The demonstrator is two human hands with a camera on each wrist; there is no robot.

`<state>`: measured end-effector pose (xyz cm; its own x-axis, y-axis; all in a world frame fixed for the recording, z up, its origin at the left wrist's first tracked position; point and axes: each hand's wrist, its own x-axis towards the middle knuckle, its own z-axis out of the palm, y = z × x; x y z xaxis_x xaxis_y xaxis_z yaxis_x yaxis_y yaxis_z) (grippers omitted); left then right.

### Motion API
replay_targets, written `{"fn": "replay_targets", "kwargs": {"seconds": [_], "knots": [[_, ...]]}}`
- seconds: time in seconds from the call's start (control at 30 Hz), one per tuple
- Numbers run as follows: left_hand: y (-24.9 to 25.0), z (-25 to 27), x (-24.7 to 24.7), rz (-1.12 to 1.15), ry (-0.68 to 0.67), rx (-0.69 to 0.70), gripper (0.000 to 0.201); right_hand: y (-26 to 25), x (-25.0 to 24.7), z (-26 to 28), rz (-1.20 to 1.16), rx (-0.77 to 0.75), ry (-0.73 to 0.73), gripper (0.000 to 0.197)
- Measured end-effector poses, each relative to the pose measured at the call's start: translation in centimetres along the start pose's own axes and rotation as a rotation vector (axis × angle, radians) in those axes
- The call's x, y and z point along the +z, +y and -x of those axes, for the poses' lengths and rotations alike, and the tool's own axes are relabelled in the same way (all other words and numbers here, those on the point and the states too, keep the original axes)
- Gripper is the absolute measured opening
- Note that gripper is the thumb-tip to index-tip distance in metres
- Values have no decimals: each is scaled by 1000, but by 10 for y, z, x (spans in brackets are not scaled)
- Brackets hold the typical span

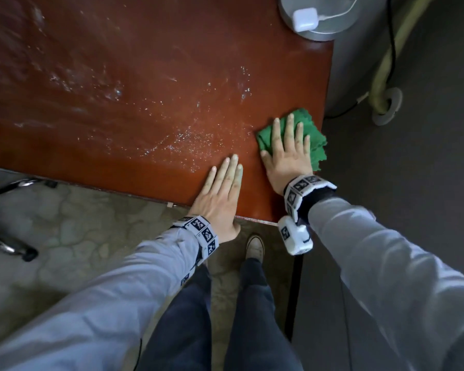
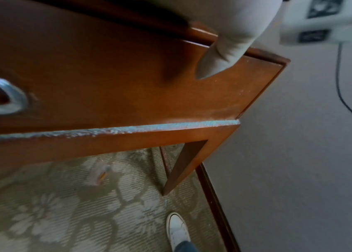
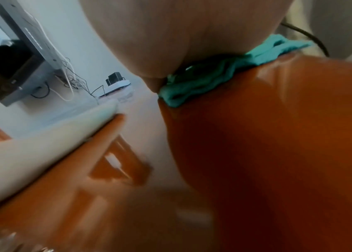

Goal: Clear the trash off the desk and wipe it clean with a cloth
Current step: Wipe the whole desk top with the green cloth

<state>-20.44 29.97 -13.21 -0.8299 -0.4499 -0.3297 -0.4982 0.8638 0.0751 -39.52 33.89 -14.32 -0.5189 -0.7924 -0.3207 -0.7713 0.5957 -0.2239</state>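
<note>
One red-brown surface [image 1: 150,76], streaked with wet droplets, fills the head view. Only the left wrist view shows its front panel with one metal ring pull [image 2: 9,100]. One green cloth [image 1: 315,141] lies bunched at the near right corner, overhanging the right edge. Two hands: the right [image 1: 287,153] presses flat, fingers spread, on the cloth; the left [image 1: 220,194] rests flat, fingers together, over the near edge.

Cloth [image 1: 314,141] on desk [image 1: 150,84] at its right edge, right hand [image 1: 287,153] flat on cloth, left hand [image 1: 220,194] left of it
</note>
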Motion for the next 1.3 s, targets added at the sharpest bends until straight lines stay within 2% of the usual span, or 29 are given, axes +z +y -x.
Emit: {"fn": "replay_targets", "kwargs": {"seconds": [0.13, 0.2, 0.3, 0.43, 0.5, 0.57, 0.7, 0.83, 0.93, 1.03, 1.1, 1.17, 1.3], "knots": [[11, -7, 0, 21, -6, -62, 127, 2, 14, 69, 8, -40, -52, 73], [10, -7, -1, 7, -18, -55, 126, 9, 18, 81, 24, -66, -110, 73], [11, -9, -2, -4, -31, -60, 127, 19, 10, 55, 28, -84, -90, 72], [12, -10, -1, -6, -26, -74, 125, 25, -11, -21, 74, -22, -24, 71], [12, -11, -1, -11, -33, -74, 126, 24, -23, -52, 65, 2, -40, 71], [12, -10, -3, -11, -46, -75, 127, 21, -27, -59, 44, 12, -79, 72], [14, -8, -4, -9, -34, -86, 122, 9, -16, 1, 68, -39, -97, 75], [13, -8, -7, 11, -52, -75, 124, 6, -2, 58, 128, -134, -251, 73], [13, -9, -5, 26, -37, -74, 124, 21, -10, 32, 205, -182, -245, 71], [12, -9, -3, 32, -40, -69, 125, 26, -26, -15, 185, -135, -197, 70], [11, -10, -3, 38, -28, -60, 125, 24, -31, -27, 150, -119, -190, 69], [9, -8, -2, 54, -9, -54, 123, 20, -28, -15, 119, -116, -194, 68], [-11, 5, 3, 92, -13, -119, 126, -5, -5, 45, 133, -130, -193, 71]]}}
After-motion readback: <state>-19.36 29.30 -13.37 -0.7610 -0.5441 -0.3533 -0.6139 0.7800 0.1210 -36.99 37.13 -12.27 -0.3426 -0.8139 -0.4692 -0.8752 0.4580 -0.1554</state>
